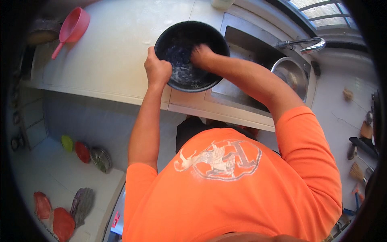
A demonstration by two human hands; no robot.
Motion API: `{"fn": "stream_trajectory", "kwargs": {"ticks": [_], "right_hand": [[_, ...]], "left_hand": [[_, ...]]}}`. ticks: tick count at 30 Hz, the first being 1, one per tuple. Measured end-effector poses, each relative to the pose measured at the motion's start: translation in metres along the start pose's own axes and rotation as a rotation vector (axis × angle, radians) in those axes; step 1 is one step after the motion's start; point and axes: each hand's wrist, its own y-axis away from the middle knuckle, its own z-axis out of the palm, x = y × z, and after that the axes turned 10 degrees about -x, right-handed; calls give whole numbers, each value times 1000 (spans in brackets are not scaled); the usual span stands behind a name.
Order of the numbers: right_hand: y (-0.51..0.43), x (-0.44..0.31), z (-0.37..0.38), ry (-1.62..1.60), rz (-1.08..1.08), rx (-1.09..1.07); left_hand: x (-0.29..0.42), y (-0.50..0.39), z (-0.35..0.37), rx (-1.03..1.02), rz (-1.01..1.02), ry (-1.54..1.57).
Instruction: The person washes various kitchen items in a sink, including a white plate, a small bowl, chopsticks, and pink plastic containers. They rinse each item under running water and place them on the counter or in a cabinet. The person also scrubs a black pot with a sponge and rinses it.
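A large round black basin [193, 81] rests on the pale countertop, its right side reaching over the edge of the steel sink. My left hand [157, 68] grips the basin's left rim, thumb and fingers closed on it. Inside the basin is my right hand [202, 56], blurred, with its fingers curled near the inner wall and bottom. Whether it holds anything cannot be told. Something wet or whitish shows on the basin's bottom beside it.
A pink plastic dipper [75, 25] lies at the counter's upper left. A metal bowl [289, 74] sits in the stainless steel sink [235, 22], under a curved chrome faucet [314, 45]. Brushes and utensils hang at the far right. Red pieces and lids are at the lower left.
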Motion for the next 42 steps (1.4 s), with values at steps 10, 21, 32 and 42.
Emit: {"fn": "stream_trajectory", "kwargs": {"ticks": [10,21,32,42], "right_hand": [[-29,-14,-3,-396,68,172],[5,-26,-1,-123,-170,-79],[-14,0,12,9,75,-6],[-72,-19,-32,-1478,279,539]], "left_hand": [[3,-1,2,-17,-11,27],[0,-2,5,25,-14,13],[0,-1,8,33,-34,35],[-4,-7,5,-17,-11,-37]]}}
